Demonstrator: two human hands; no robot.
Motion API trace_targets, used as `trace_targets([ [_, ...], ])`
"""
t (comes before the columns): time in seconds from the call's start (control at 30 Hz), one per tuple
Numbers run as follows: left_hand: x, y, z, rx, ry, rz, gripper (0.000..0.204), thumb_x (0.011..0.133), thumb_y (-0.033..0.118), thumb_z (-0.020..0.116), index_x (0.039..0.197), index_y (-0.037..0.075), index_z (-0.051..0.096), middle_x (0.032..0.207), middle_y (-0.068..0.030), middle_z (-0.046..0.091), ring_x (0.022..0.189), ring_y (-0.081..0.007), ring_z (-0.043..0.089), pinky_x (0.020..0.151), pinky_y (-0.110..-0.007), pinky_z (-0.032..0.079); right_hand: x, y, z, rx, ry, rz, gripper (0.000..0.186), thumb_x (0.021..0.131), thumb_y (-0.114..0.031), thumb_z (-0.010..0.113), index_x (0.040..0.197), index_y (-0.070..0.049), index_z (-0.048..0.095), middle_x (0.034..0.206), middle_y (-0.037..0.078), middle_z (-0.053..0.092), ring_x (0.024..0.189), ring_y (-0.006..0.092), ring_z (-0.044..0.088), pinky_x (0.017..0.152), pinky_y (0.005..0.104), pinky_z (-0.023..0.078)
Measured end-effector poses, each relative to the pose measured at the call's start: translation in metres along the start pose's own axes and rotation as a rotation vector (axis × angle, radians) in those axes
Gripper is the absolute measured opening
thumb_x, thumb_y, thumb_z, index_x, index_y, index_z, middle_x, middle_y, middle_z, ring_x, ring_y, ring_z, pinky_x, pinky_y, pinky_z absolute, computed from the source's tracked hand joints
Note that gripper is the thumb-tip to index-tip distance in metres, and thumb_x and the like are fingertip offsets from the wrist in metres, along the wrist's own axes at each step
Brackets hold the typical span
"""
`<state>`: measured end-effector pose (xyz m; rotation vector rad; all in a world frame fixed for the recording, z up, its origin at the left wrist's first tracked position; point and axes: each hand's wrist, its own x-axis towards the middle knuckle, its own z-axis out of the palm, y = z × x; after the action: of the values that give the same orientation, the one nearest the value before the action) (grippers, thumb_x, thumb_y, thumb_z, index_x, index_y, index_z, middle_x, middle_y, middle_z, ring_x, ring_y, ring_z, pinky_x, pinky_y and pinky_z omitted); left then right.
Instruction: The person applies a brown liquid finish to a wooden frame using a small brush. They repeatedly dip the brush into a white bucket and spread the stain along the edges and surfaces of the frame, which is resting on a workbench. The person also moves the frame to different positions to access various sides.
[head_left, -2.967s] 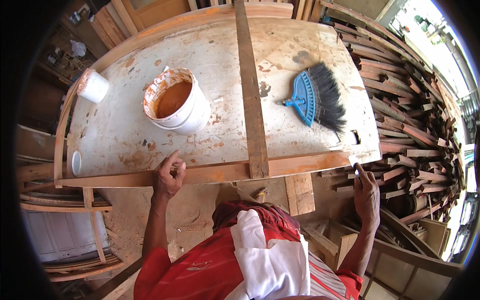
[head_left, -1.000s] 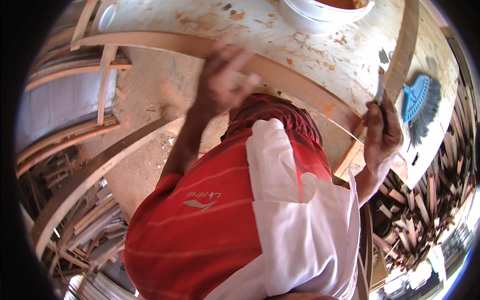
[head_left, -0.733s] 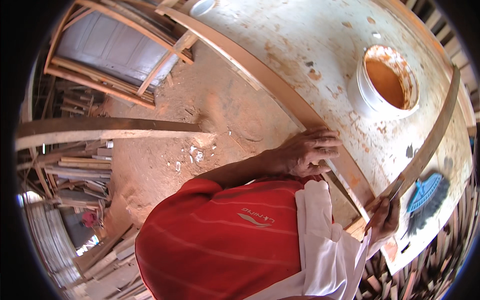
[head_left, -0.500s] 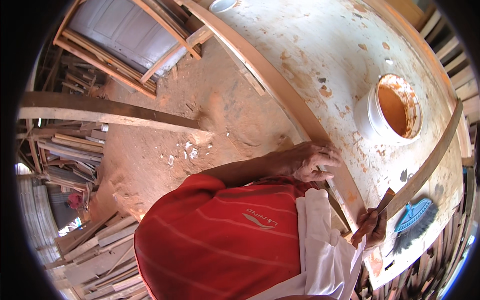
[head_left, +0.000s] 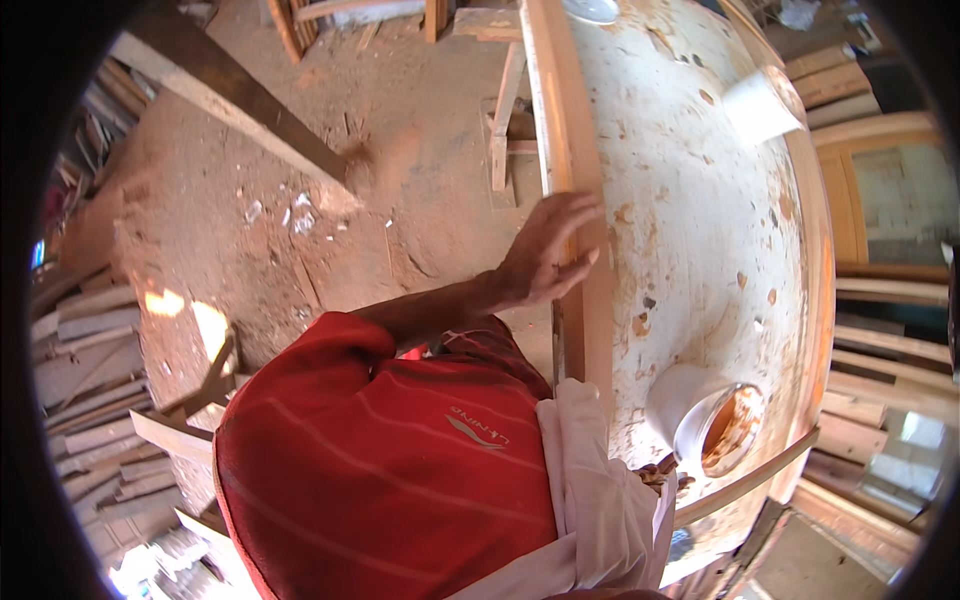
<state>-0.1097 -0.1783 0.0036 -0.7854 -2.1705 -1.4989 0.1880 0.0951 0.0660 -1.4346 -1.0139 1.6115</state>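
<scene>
My left hand [head_left: 555,250] is over the long wooden strip [head_left: 570,150] along the near edge of the stained white board [head_left: 700,280], fingers apart and slightly bent, holding nothing. My right hand [head_left: 665,475] is mostly hidden by the white cloth on my red shirt; its curled fingers are around something dark I cannot make out, beside the white bucket [head_left: 665,405] of orange-brown paste. A crosswise wooden slat [head_left: 760,465] passes just below the bucket. Farther along the board stand a smaller white container [head_left: 750,105] and a round white lid [head_left: 590,9].
A timber post [head_left: 240,115] rises from the dusty floor [head_left: 330,260] at left, near white scraps. Stacked wood [head_left: 90,400] fills the lower left. A wooden-framed panel [head_left: 890,200] and more timber line the right. A sliver of blue brush [head_left: 682,543] shows beside the cloth.
My view has swung round along the board. My left hand has shifted along the edge strip. My right hand, earlier gripping a flat blade, is now mostly hidden, and so is the brush.
</scene>
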Motion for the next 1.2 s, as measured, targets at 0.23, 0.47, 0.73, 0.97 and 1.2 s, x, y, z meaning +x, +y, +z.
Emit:
trace_targets([
  [0.23,0.013,-0.064,0.005,-0.350,-0.184,-0.693,0.109,0.095,0.044,0.078,0.165,-0.005,0.011,0.166,-0.0323,0.019,0.157,-0.0450,0.019,0.125,-0.051,0.030,0.027,-0.023,0.044,-0.062,-0.082,0.006,0.067,0.107,-0.056,0.052,0.154,-0.008,0.047,0.146,0.017,0.061,0.065,0.0086,0.051,0.044,0.0168,0.037],
  [0.47,-0.001,-0.065,0.014,-0.334,-0.107,-0.520,0.113,0.091,0.039,0.082,0.161,-0.012,0.009,0.163,-0.0372,0.018,0.155,-0.0512,0.018,0.128,-0.053,0.024,0.034,-0.012,0.067,-0.027,-0.097,0.032,0.069,0.106,-0.057,0.053,0.155,-0.009,0.044,0.143,0.022,0.061,0.066,0.0129,0.058,0.042,0.0169,0.040],
  [0.73,0.011,-0.067,0.004,-0.297,-0.179,-0.638,0.111,0.094,0.032,0.081,0.167,0.000,0.005,0.167,-0.0269,0.018,0.155,-0.0401,0.027,0.120,-0.049,0.042,0.030,0.020,0.048,0.106,-0.109,0.094,0.070,0.106,-0.058,0.054,0.156,-0.010,0.041,0.140,0.027,0.060,0.067,0.0179,0.065,0.040,0.0170,0.043],
  [0.97,0.041,-0.088,-0.019,-0.599,-0.181,-0.747,0.105,0.095,0.031,0.080,0.170,0.009,0.009,0.154,-0.0153,0.048,0.132,-0.0302,0.056,0.101,-0.041,0.056,0.035,0.045,0.008,0.360,-0.131,0.143,0.072,0.106,-0.059,0.055,0.157,-0.011,0.038,0.138,0.031,0.060,0.068,0.0222,0.072,0.038,0.0172,0.046],
  [1.2,0.056,-0.049,-0.005,-0.434,-0.355,-0.826,0.106,0.099,0.046,0.072,0.170,0.009,0.004,0.167,-0.0192,0.033,0.146,-0.0330,0.048,0.106,-0.044,0.056,0.036,0.044,0.000,0.278,-0.015,0.002,0.083,0.101,-0.059,0.063,0.154,0.000,0.038,0.136,0.027,0.063,0.105,0.0326,0.076,0.039,0.0167,0.044],
])
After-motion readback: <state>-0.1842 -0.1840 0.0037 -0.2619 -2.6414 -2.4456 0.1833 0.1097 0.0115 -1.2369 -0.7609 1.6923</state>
